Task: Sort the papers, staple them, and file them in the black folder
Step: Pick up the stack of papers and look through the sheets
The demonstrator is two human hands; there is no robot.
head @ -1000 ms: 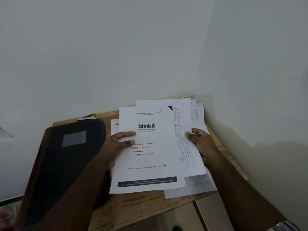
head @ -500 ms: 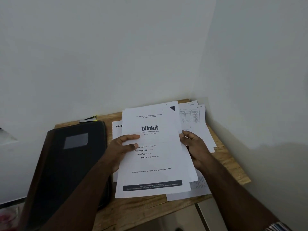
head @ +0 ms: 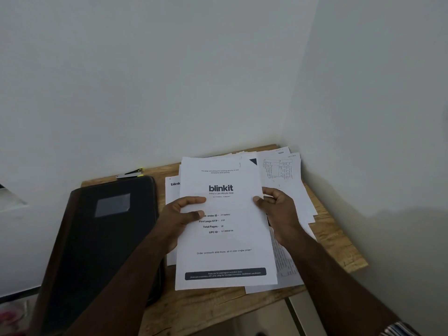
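Observation:
A stack of white papers with a "blinkit" cover page on top is held over a small wooden table. My left hand grips the stack's left edge, thumb on the cover page. My right hand grips the right edge. Loose sheets with printed tables lie spread at the table's back right, and another "blinkit" sheet lies under the stack to the left. The closed black folder lies on the table's left side. A stapler sits behind the folder against the wall.
White walls meet in a corner right behind the table. The table's front edge and right edge drop off to a pale floor. Some reddish clutter shows at the lower left.
The sheet with printed tables that stuck out on the right has been drawn under the cover page, so the stack is now squared up. My right hand slid in to the stack's edge.

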